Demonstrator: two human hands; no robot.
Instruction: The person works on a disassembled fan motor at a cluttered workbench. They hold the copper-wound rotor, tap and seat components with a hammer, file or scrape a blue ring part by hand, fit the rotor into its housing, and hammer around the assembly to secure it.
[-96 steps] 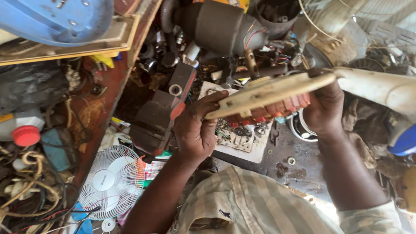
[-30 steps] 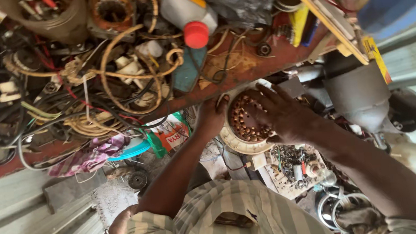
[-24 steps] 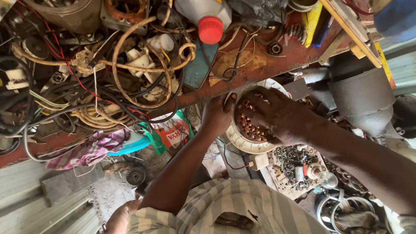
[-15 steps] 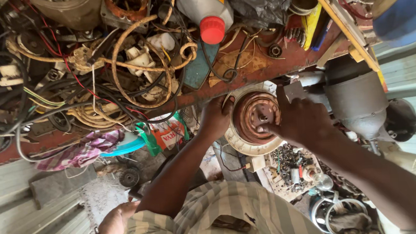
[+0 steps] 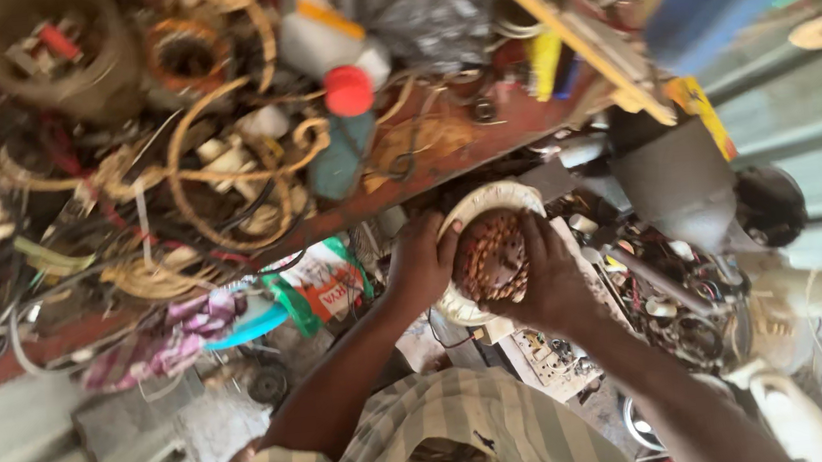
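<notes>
Both hands held a round motor stator [image 5: 488, 254] with copper windings, just off the counter's [image 5: 445, 164] front edge. The left hand [image 5: 421, 262] had its grip clamped on the pale rim; the right hand [image 5: 546, 284] had its grip closed over the windings.

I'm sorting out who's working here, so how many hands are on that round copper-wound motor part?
2. The left hand grips its pale rim on the left side; the right hand covers its copper windings from the right. No other hands are in view.
</notes>
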